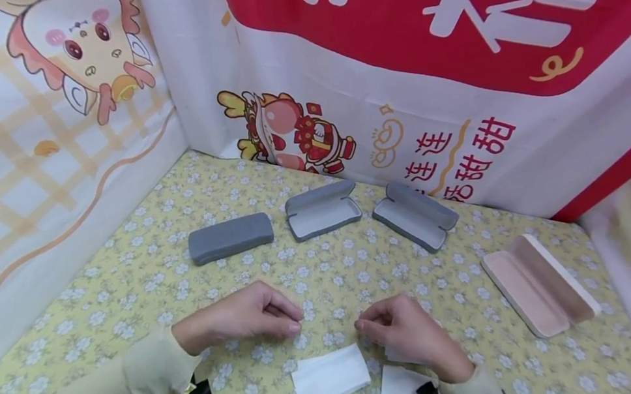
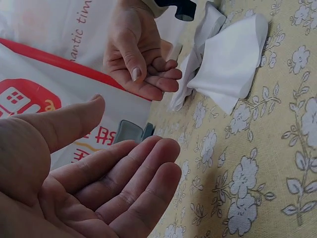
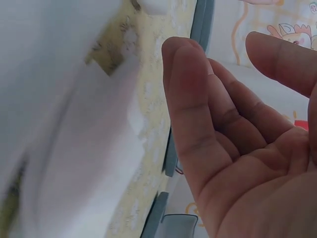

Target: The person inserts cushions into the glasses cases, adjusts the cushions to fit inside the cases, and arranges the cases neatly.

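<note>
Both hands hover above the flowered tabletop with bare palms. My left hand [image 1: 250,314] is left of centre, its fingers relaxed and holding nothing; in the left wrist view its palm and fingers [image 2: 143,183] are loosely extended. Across from it is my right hand [image 1: 408,330], also holding nothing, its fingers [image 3: 190,109] gently bent in the right wrist view. A folded white cloth [image 1: 331,378] lies between and in front of the hands. Another white cloth [image 1: 406,391] lies below the right wrist, partly hidden by the arm.
A closed grey glasses case [image 1: 231,238] lies at the left. Behind stand two open grey glasses cases, one left [image 1: 322,210] and one right [image 1: 415,216]. An open pink-lined case [image 1: 537,287] sits at the right. Printed curtains [image 1: 309,52] border the table.
</note>
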A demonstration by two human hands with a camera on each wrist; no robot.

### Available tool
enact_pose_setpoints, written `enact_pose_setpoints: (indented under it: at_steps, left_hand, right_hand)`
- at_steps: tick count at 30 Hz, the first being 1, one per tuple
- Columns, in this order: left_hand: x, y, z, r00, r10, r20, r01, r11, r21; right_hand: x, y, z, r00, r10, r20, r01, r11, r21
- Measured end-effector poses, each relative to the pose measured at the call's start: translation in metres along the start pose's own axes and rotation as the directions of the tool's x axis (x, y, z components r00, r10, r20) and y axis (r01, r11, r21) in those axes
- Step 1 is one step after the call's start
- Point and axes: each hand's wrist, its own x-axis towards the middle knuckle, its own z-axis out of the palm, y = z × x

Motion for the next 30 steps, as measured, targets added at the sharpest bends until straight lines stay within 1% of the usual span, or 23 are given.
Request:
enact_pose_setpoints:
  at_steps: [4,7,11,15,20,23,27,30]
  left_hand:
    - [0.0,-0.002,0.003,0.999,-0.028,0.029,0.028,0.999,0.024]
    - [0.0,-0.005,0.007,0.998,-0.035,0.054,0.033,0.998,0.049]
    - [0.0,-0.011,0.012,0.996,-0.024,0.09,0.013,0.993,0.115]
    - [0.001,-0.013,0.017,0.994,-0.022,0.111,0.002,0.985,0.174]
    - [0.002,-0.013,0.024,0.995,-0.036,0.089,0.017,0.979,0.203]
    - [0.004,-0.014,0.029,0.997,-0.036,0.066,0.018,0.969,0.248]
    - [0.005,-0.016,0.035,0.998,-0.033,0.045,0.018,0.954,0.301]
    - [0.007,-0.016,0.039,0.999,-0.007,0.04,-0.007,0.94,0.342]
  right_hand:
    - [-0.003,0.006,0.005,1.0,0.028,0.014,-0.029,0.999,0.041]
    - [-0.005,0.009,0.008,0.999,0.038,0.027,-0.04,0.997,0.067]
    - [-0.007,0.011,0.011,0.998,0.053,0.028,-0.055,0.995,0.079]
    - [-0.009,0.014,0.012,0.998,0.059,0.035,-0.062,0.994,0.093]
    - [-0.01,0.017,0.014,0.998,0.042,0.049,-0.047,0.993,0.106]
    - [-0.011,0.018,0.015,0.998,0.04,0.041,-0.044,0.994,0.1]
    - [-0.011,0.019,0.018,0.999,0.031,0.014,-0.032,0.998,0.055]
    - [-0.012,0.019,0.021,1.0,0.026,-0.013,-0.026,1.0,0.015]
